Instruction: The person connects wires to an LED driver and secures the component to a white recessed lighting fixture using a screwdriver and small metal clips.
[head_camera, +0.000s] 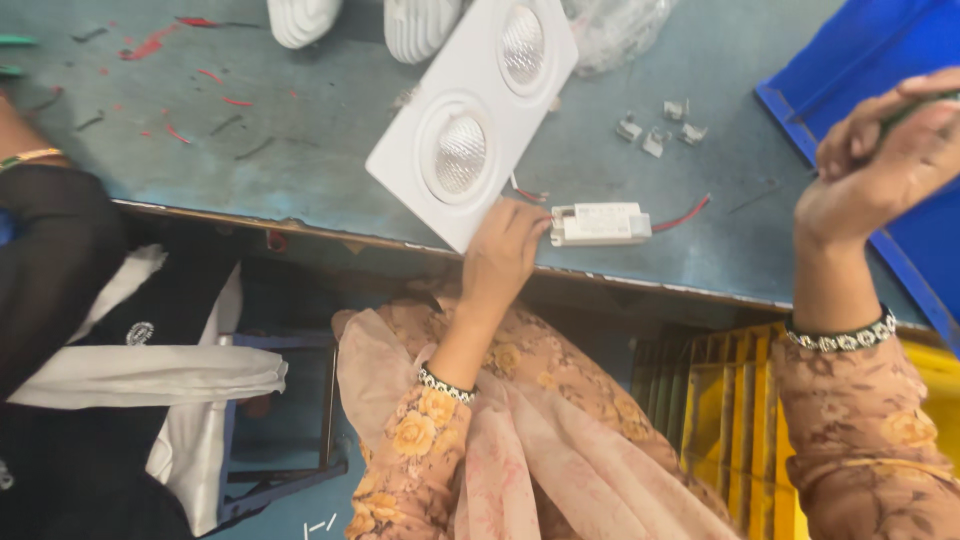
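The white light fitting (470, 125) lies flat on the grey-blue surface (300, 150), with its two round lamps facing up. Next to it lies a small white box (600, 224) with thin red wires at both ends, and it looks like the wires are not all joined up yet, so I think the work is only partly done. The left hand (503, 252) rests at the near edge of the surface, its fingertips pinching the end of the small white box where a wire goes in. The right hand (880, 160) is up in the air over a blue tray (870, 70), its grip closed around something thin and dark green; I cannot tell what it is. Four little grey metal clips (660, 128) sit loose beyond the box, not put on anything. The fitting looks smooth and hard, like plastic or painted metal, and the lamps look bumpy and shiny. The surface is scratched, with red bits of wire scattered about. Another person's dark sleeve (50, 260) shows on the left.
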